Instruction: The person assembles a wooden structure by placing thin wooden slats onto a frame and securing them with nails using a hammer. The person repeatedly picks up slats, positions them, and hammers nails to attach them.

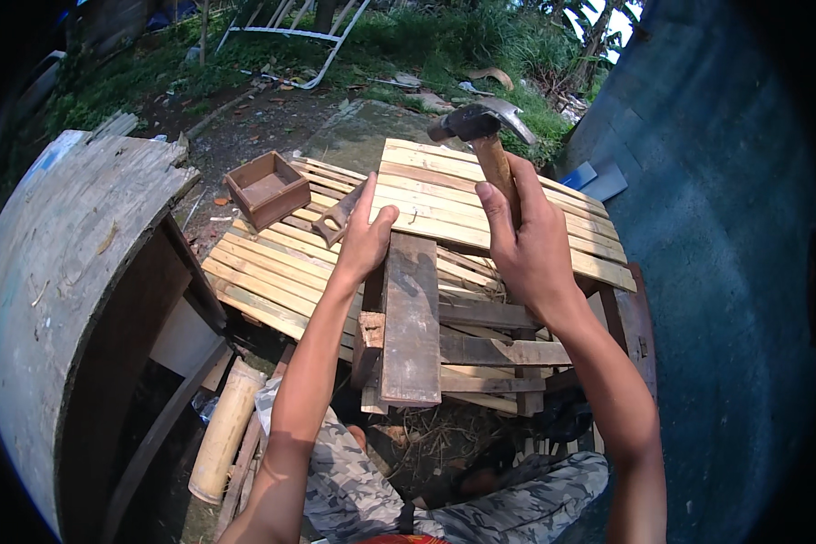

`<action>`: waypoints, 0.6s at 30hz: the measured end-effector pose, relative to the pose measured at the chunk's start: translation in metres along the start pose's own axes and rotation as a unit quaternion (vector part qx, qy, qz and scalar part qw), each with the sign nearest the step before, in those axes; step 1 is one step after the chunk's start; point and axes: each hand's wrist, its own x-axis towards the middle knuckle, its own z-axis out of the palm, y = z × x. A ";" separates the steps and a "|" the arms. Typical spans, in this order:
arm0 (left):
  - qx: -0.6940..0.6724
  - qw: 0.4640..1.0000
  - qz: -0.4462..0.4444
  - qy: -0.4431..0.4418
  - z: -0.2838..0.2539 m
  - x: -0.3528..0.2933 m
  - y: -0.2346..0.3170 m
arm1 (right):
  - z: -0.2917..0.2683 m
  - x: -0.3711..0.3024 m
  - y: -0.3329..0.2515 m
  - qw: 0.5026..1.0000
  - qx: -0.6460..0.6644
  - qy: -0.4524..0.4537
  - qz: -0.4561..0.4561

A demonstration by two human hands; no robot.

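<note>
Right hand (535,240): wrapped around hammer (493,161) | left hand (363,239): half-open, against slatted panel (444,201)

Lower hammer handle (493,161) hidden inside right hand (533,238); saw (334,224) partly hidden behind left hand (364,242). Thin dark mark (414,217) on slatted panel (444,198) too small to identify. Both forearms (301,385) and camouflage trousers (526,499) cut off by lower edge.

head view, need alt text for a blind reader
A person's right hand holds a hammer head-up over a slatted wooden panel whose left edge the left hand touches. A handsaw and open wooden box lie on slats to the left.
</note>
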 end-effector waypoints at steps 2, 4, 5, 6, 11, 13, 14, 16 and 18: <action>0.011 1.000 -0.010 0.011 0.001 0.000 0.001 | 0.002 0.000 0.000 0.965 -0.155 -0.197 0.072; 0.002 1.000 -0.011 0.013 0.003 0.000 0.003 | -0.007 0.006 0.000 0.970 -0.157 -0.172 0.066; -0.016 1.000 -0.005 0.013 0.004 0.000 0.004 | -0.011 0.011 -0.001 0.982 -0.121 -0.134 0.047; -0.038 0.999 0.004 0.015 0.005 -0.001 0.004 | -0.016 0.015 -0.002 0.989 -0.097 -0.100 0.049; -0.017 1.000 0.021 0.014 0.004 -0.001 0.004 | -0.015 0.016 -0.009 0.999 -0.022 0.048 -0.014; -0.002 1.000 0.016 0.015 0.003 0.000 0.003 | -0.003 0.007 -0.008 0.999 -0.038 -0.026 0.024; 0.003 1.000 0.015 0.016 0.003 0.001 0.002 | 0.000 0.005 -0.006 0.970 -0.143 -0.184 0.073; -0.006 1.000 0.008 0.011 0.003 0.001 0.000 | -0.003 0.010 -0.002 0.955 -0.175 -0.212 0.110; -0.037 0.999 -0.003 -0.005 0.003 0.003 -0.001 | -0.013 0.016 -0.001 0.981 -0.121 -0.127 0.081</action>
